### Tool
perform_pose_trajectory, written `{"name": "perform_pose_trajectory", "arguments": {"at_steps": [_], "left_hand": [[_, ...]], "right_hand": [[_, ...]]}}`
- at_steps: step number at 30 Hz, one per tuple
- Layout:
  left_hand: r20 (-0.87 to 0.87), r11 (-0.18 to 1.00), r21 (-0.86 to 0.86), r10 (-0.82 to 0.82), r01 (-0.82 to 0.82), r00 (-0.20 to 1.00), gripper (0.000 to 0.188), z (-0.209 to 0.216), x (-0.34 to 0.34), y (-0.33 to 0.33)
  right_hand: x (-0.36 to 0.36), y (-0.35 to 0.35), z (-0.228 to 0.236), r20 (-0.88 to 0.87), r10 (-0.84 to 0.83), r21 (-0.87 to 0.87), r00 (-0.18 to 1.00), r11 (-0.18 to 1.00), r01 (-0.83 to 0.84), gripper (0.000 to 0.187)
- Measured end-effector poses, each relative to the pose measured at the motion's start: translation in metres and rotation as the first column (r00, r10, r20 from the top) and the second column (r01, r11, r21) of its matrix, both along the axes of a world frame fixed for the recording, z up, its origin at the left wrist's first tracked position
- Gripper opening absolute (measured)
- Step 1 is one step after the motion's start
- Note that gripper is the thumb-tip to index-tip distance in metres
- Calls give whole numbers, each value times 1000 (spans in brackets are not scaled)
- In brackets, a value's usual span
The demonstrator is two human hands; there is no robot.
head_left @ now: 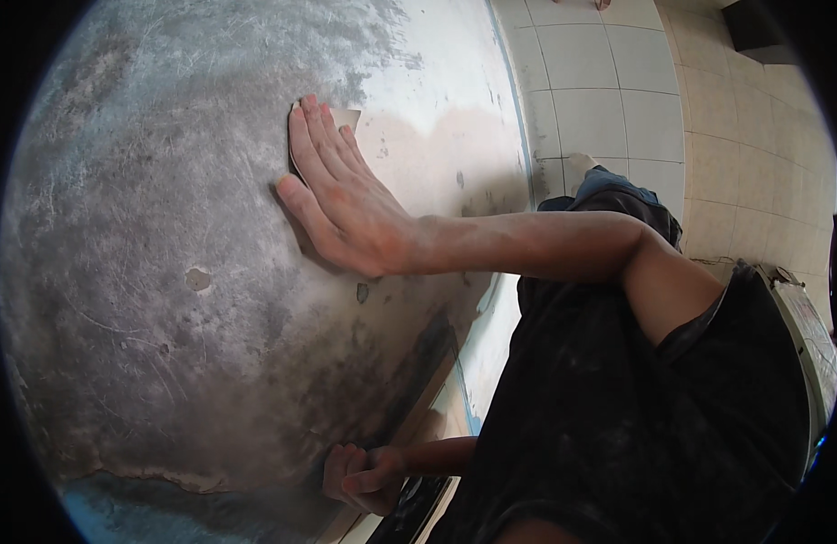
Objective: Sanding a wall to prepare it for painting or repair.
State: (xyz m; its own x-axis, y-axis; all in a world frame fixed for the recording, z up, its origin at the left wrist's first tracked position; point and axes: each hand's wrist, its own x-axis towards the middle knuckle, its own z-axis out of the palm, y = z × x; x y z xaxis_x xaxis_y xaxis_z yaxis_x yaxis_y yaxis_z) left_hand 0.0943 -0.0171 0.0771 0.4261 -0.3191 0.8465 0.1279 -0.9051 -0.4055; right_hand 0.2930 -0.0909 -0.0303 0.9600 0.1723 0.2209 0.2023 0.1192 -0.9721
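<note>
My right hand point(341, 190) lies flat against a worn grey and white plastered wall point(165, 208), its fingers stretched upward. Under the palm and fingers it presses a thin beige sheet, which looks like sandpaper point(348, 118); only a corner and a narrow edge show. Lower in the view, my left hand point(364, 476) is curled closed beside the wall's shadowed edge. Whatever its fingers may hold is hidden. Scratches and dark smudges mark the wall around my right hand, along with a small pale round patch point(198, 278).
Pale square floor tiles point(582, 100) run along the wall's foot at the upper right, with beige tiles point(736, 172) beyond. A ragged, chipped line point(155, 479) crosses the wall low on the left. A dark narrow object point(418, 510) stands beside my left hand.
</note>
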Motion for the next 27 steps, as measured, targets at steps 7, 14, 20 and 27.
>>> {"name": "perform_pose_trajectory", "arguments": {"at_steps": [7, 14, 20, 27], "left_hand": [[7, 1000, -2, 1, -1, 1000, 53, -1, -4, 2], [5, 1000, -5, -9, 9, 1000, 52, 0, -5, 4], [-1, 1000, -8, -16, 16, 1000, 52, -2, -4, 7], [-3, 1000, -12, -26, 26, 1000, 52, -2, -3, 5]], "right_hand": [[3, -1, -3, 112, 16, 65, 994, 998, -23, 66], [-17, 3, -1, 164, 73, 18, 984, 997, -77, 67], [-7, 2, 5, 86, -47, 66, 995, 997, 42, 65], [-25, 3, -15, 202, 2, 50, 979, 999, -13, 62]]}}
